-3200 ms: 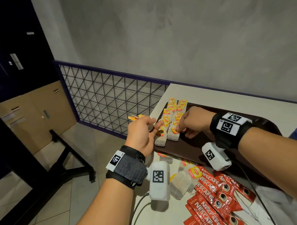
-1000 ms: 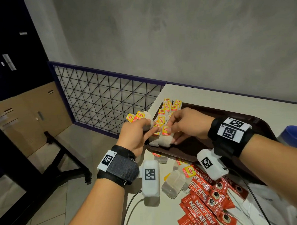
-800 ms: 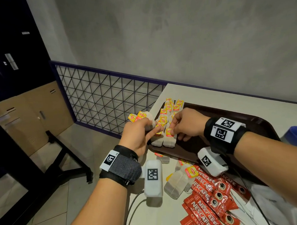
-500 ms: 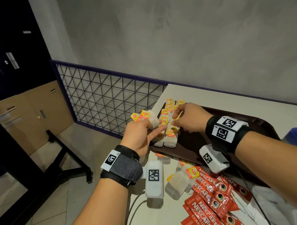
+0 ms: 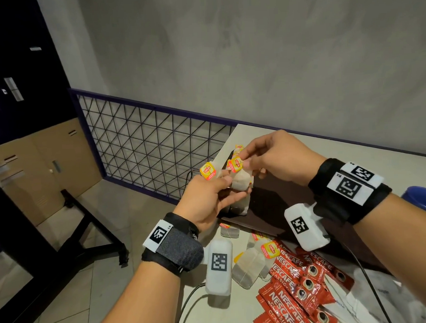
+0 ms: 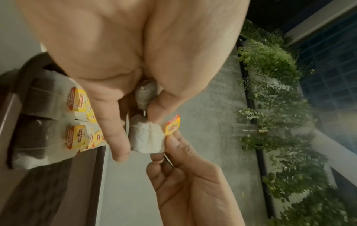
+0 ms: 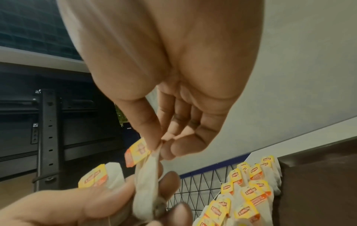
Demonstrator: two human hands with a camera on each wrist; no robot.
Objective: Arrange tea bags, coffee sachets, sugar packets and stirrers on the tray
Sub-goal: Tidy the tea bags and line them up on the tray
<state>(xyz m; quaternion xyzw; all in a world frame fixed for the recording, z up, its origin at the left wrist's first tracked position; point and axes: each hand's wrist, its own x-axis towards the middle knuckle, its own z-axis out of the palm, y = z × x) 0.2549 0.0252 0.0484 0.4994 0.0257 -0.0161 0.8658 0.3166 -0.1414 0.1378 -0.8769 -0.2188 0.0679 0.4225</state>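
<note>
Raised off the tray [image 5: 282,207]: your hands. Right hand [image 5: 277,156] pinches one tea bag [image 5: 240,178]; left hand [image 5: 208,198] grips the rest.

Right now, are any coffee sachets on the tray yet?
No: in the head view the red coffee sachets lie on the table in front of the brown tray, which holds only tea bags.

From my head view, the left hand [image 5: 208,198] and right hand [image 5: 277,156] cover most of the tea bag rows [image 7: 249,194] on the tray [image 5: 277,207]. The blue container [image 5: 423,198] at the right edge is cut off, as are the coffee sachets [image 5: 298,287] at the bottom. I cannot count the tea bags bunched in the left fist. The plants [image 6: 280,107] look blurred.
</note>
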